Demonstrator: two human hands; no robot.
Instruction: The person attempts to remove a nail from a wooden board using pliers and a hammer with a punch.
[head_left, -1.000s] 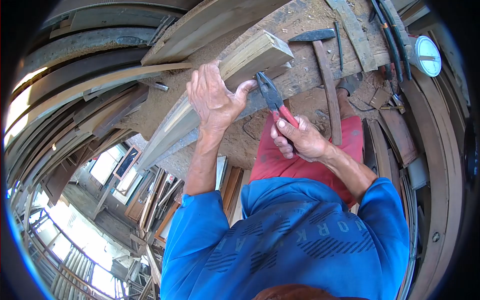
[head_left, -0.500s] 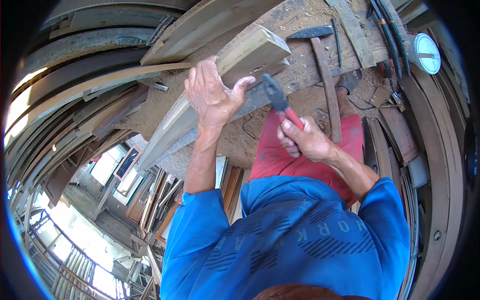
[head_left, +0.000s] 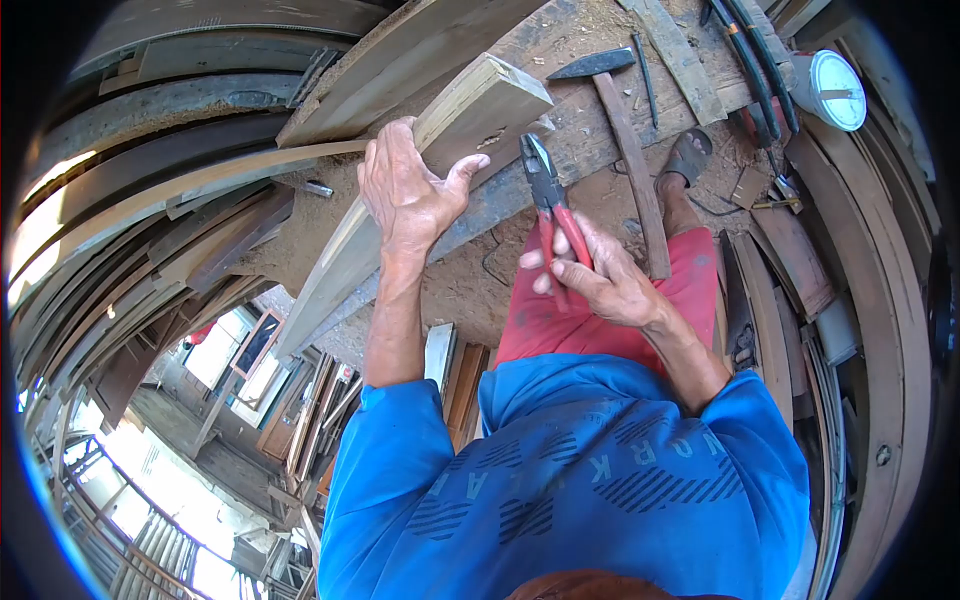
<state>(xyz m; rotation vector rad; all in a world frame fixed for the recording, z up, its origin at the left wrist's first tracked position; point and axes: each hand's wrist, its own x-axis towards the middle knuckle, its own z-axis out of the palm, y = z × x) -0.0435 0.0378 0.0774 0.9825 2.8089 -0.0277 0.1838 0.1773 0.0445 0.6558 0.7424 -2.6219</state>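
Note:
My left hand (head_left: 408, 192) grips the long wooden board (head_left: 490, 110) near its end, fingers over the far side and thumb stretched along the near face. A rough, chipped spot shows on that face, close to the board's end. In my right hand (head_left: 610, 275) are combination pliers (head_left: 545, 180) with red handles. Their handles are spread and the jaws are slightly parted, pointing up toward the chipped spot. I see a gap between the jaws and the wood.
On the workbench (head_left: 580, 135) lie a hammer (head_left: 625, 150), a thin metal rod (head_left: 645, 80) and a flat wood strip (head_left: 675, 60). Black-handled cutters (head_left: 755, 65) hang by a white bucket (head_left: 838, 90). Stacked planks (head_left: 190, 110) line the left; sawdust covers the floor.
The pliers' handles have spread apart and the jaws have parted, with the pliers now more upright. My left hand stays on the board. The whole view has shifted slightly.

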